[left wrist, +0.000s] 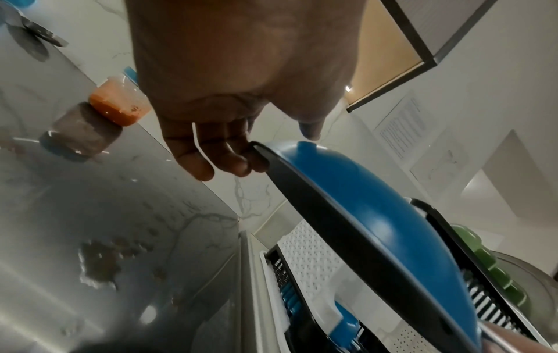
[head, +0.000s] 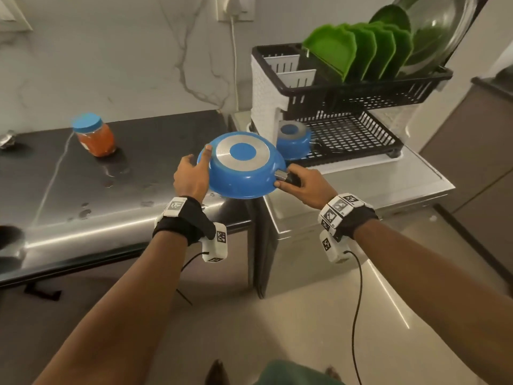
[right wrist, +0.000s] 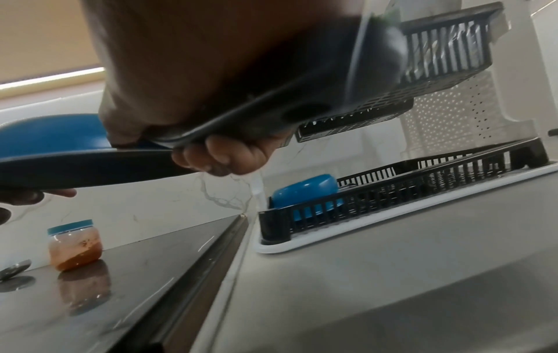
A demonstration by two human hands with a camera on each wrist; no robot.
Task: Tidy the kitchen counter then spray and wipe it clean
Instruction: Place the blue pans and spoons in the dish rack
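A blue frying pan [head: 241,168] is held upside down in the air over the counter's right end, its steel-ringed base facing up. My left hand [head: 198,169] pinches its left rim, thumb on top and fingers under the dark rim [left wrist: 229,162]. My right hand [head: 294,182] is wrapped around the pan's black handle, fingers curled beneath it [right wrist: 223,157]. The dark counter [head: 138,168] below shows wet patches and brownish stains [left wrist: 102,260]. A jar [head: 94,136] of orange paste with a blue lid stands on the counter at the back left.
A two-tier black dish rack [head: 361,95] stands right of the pan on a steel surface [head: 388,179]. An upturned small blue pot [head: 294,140] sits in its lower tier; green plates [head: 361,48] and a steel bowl [head: 438,31] fill the top. A metal object [head: 8,137] lies far left.
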